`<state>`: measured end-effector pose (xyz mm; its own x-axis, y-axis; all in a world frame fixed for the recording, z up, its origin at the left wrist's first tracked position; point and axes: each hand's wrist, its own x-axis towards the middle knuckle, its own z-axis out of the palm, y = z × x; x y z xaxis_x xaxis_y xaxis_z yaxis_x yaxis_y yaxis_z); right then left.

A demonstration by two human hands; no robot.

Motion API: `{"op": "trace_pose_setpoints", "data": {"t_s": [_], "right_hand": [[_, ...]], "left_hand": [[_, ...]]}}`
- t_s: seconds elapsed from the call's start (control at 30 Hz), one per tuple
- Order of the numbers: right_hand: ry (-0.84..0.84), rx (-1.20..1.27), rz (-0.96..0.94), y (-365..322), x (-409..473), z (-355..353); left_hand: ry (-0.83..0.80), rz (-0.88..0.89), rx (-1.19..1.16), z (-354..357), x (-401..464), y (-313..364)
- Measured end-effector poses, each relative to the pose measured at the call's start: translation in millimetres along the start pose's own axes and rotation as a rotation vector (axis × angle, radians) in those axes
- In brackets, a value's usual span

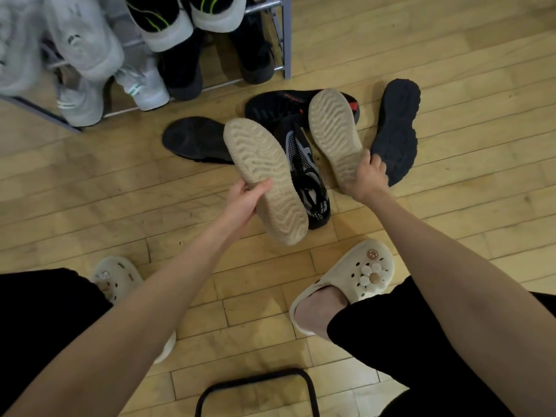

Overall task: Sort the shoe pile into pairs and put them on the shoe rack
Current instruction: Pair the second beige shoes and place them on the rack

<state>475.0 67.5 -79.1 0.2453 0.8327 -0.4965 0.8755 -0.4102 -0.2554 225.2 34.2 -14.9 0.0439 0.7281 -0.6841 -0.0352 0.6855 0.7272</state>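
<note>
Fingers of both hands are wrapped round a matching pair of tan-soled shoes, soles turned up: the left hand point(246, 196) grips the left tan-soled shoe point(264, 179) at its middle, and the right hand point(365, 176) grips the right tan-soled shoe point(335, 133) near its heel. By the look of it the pairing step for these two is done and shelving comes next.

Beyond the fingers and to their left stands the shoe rack point(285, 37), already carrying grey, white and black pairs; where a free slot lies I cannot tell.

Between and behind the fingers the remaining pile lies on the floor: a black shoe with red trim point(279, 106), a dark upturned shoe point(395, 130) just right of the right fingers, another dark shoe point(194, 139) left of them, and a black-and-white patterned shoe point(307, 176) between the hands.

The next move calls for carrying both shoes up-left to the rack, turning them sole-down, side by side.
</note>
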Motion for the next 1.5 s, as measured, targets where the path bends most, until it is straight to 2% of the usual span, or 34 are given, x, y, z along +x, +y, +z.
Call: {"op": "trace_pose_setpoints", "data": {"t_s": [0.1,0.27,0.33,0.47,0.93,1.1,1.27,1.5], "right_hand": [[0.073,-0.037,0.045,-5.0,-3.3,4.6],[-0.011,-0.096,0.008,-15.1,-11.4,7.1],[0.028,-0.036,-0.013,-21.1,-16.9,3.1],[0.144,0.151,-0.083,-42.8,-29.8,-26.4],[0.063,0.662,-0.320,-146.3,-153.0,-139.0],[0.155,0.763,-0.470,-192.8,-198.0,-158.1],[0.218,0.842,-0.578,-238.6,-232.7,-170.8],[0.179,0.964,-0.644,-294.2,-259.8,-177.7]], "left_hand": [[0.039,-0.013,-0.005,-3.7,-1.4,-2.2],[0.157,-0.036,-0.007,-12.1,-4.3,-5.6],[0.221,-0.038,0.010,-17.0,-6.4,-3.4],[0.242,-0.024,-0.030,-27.5,-17.3,13.9],[0.287,0.246,-0.157,-102.1,-130.5,117.4],[0.260,0.418,-0.215,-148.8,-176.6,150.2],[0.251,0.476,-0.191,-188.6,-215.3,178.8],[0.296,0.543,-0.097,-221.5,-247.0,211.8]]}}
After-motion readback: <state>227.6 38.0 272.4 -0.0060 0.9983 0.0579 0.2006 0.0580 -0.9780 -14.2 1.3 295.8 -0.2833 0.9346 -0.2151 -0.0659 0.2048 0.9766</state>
